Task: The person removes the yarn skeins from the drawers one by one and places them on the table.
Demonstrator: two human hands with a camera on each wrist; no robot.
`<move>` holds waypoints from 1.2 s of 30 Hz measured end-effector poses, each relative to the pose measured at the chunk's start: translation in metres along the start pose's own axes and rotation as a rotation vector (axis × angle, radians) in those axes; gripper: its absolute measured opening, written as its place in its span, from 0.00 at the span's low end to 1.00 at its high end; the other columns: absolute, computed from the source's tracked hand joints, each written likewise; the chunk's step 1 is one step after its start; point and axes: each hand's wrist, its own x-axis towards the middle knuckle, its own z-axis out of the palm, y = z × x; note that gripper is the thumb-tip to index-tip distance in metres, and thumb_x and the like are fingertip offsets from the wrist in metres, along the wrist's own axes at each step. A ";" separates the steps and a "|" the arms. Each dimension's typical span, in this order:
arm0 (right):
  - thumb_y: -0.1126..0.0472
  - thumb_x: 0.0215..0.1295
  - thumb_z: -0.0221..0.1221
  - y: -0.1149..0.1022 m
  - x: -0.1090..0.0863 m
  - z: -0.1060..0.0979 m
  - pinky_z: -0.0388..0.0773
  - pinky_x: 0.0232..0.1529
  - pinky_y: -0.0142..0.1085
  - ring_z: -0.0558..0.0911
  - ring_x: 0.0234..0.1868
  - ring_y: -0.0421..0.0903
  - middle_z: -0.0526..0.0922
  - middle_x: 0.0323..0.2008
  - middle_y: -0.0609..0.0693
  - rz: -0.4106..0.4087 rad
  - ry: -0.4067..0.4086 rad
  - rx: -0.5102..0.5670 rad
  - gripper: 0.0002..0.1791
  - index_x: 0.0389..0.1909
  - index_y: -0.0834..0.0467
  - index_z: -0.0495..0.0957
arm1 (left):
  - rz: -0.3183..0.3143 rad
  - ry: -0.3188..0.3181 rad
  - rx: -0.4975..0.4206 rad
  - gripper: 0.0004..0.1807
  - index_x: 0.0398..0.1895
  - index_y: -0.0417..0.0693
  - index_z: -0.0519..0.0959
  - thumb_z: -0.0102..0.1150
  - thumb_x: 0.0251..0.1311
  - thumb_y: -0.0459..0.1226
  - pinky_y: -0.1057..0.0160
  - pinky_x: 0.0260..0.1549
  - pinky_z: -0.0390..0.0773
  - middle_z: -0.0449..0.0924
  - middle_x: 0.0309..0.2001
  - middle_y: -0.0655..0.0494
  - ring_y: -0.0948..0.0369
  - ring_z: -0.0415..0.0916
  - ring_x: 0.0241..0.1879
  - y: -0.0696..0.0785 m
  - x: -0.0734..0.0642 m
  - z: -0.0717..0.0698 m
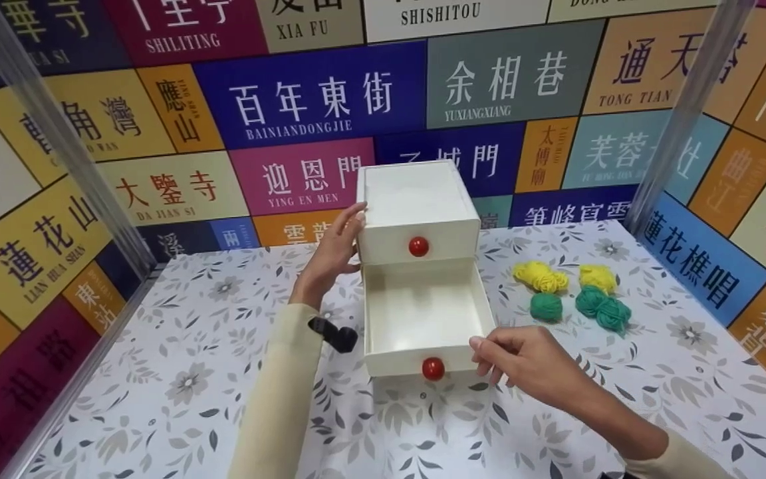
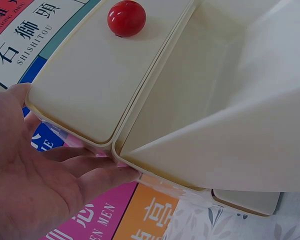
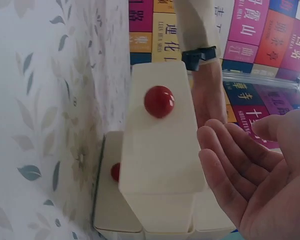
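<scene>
A white chest of drawers [image 1: 416,193] stands on the table, its middle drawer [image 1: 389,361] pulled far out, with nothing inside. Red round knobs mark the drawer fronts; the pulled-out one bears a knob [image 1: 433,368]. My left hand [image 1: 333,249] rests against the chest's left side, fingers extended along the wall and thumb by the upper front corner. At the right front corner of the drawer is my right hand [image 1: 532,362], its loosely bent fingertips right at the drawer's edge. Below, in the right wrist view, a bottom drawer [image 3: 110,200] sits closed.
To the right of the chest lie yellow yarn [image 1: 540,276], more yellow yarn [image 1: 597,278], a green yarn ball [image 1: 546,307] and further green yarn [image 1: 604,309]. A floral cloth [image 1: 177,346] covers the table. Colourful sign-patterned panels [image 1: 310,93] rise behind and at both sides.
</scene>
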 end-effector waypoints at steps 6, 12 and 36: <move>0.46 0.72 0.58 0.011 0.003 0.015 0.81 0.27 0.32 0.84 0.29 0.44 0.87 0.28 0.51 0.017 -0.044 -0.016 0.19 0.35 0.57 0.87 | 0.002 -0.009 -0.020 0.26 0.76 0.67 0.60 0.40 0.78 0.52 0.28 0.61 0.69 0.55 0.78 0.47 0.35 0.55 0.75 0.002 0.000 0.001; 0.45 0.71 0.58 0.018 0.005 0.030 0.78 0.23 0.32 0.85 0.28 0.47 0.87 0.27 0.50 0.033 -0.082 -0.032 0.20 0.31 0.57 0.86 | 0.004 -0.005 -0.015 0.25 0.75 0.66 0.61 0.40 0.78 0.52 0.29 0.60 0.70 0.56 0.78 0.47 0.34 0.55 0.75 0.004 0.001 0.002; 0.43 0.76 0.51 0.031 0.020 0.061 0.82 0.22 0.33 0.87 0.29 0.44 0.89 0.35 0.59 0.159 -0.198 0.247 0.30 0.47 0.70 0.81 | 0.037 0.039 0.081 0.21 0.67 0.60 0.71 0.37 0.79 0.50 0.29 0.56 0.74 0.65 0.71 0.45 0.41 0.68 0.68 0.005 -0.001 0.005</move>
